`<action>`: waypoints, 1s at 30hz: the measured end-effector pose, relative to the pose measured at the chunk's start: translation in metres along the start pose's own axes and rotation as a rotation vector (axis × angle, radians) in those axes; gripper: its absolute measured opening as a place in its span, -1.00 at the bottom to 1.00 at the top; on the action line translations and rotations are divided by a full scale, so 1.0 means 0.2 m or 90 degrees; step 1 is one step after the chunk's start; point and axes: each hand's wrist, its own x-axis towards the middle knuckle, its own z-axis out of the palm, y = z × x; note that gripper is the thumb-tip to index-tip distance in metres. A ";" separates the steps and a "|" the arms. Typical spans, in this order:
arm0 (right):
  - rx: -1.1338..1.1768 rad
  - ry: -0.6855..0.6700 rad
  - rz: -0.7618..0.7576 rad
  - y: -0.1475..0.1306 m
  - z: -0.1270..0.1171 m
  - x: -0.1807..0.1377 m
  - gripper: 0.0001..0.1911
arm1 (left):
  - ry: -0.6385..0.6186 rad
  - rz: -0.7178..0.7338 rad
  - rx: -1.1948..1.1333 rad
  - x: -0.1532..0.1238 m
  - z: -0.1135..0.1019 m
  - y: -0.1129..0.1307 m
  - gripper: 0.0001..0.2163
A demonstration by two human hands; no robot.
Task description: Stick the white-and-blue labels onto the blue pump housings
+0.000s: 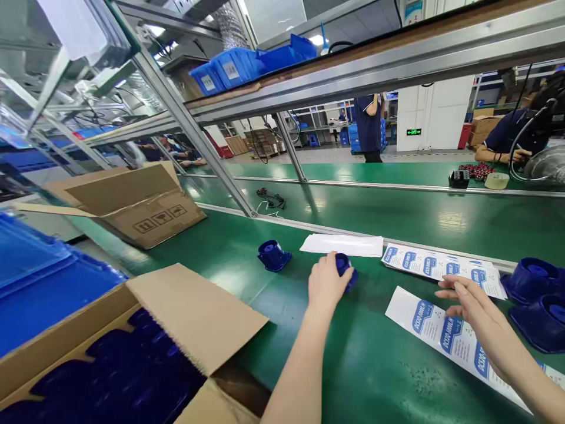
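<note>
My left hand [325, 284] is wrapped round a small dark blue plastic part [346, 270] resting on the green table [362, 359]. A second blue part [273, 256] of the same kind sits on the table a little to its left. My right hand [474, 314] hovers with its fingers spread over a sheet of blue-and-white labels [445, 335] and holds nothing. Another label sheet [436, 265] lies just beyond it, and a blank white sheet [343, 245] lies behind my left hand.
An open cardboard box [194, 318] full of blue parts stands at the near left, beside a blue crate [39, 282]. Larger blue parts [536, 297] sit at the right edge. Another open box [132, 203] lies farther left. Other people work beyond the rail [375, 232].
</note>
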 end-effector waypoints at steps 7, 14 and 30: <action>-0.029 -0.049 0.028 -0.01 -0.02 0.01 -0.42 | 0.123 -0.169 0.107 0.22 -0.09 -0.32 -0.46; -0.097 -0.044 -0.040 -0.06 -0.06 0.02 -0.50 | 0.230 -0.203 0.080 0.26 -0.04 -0.50 -0.40; -0.745 -0.110 -0.367 0.06 -0.01 0.09 -0.65 | -0.163 0.540 -0.083 -0.03 0.24 0.28 -0.52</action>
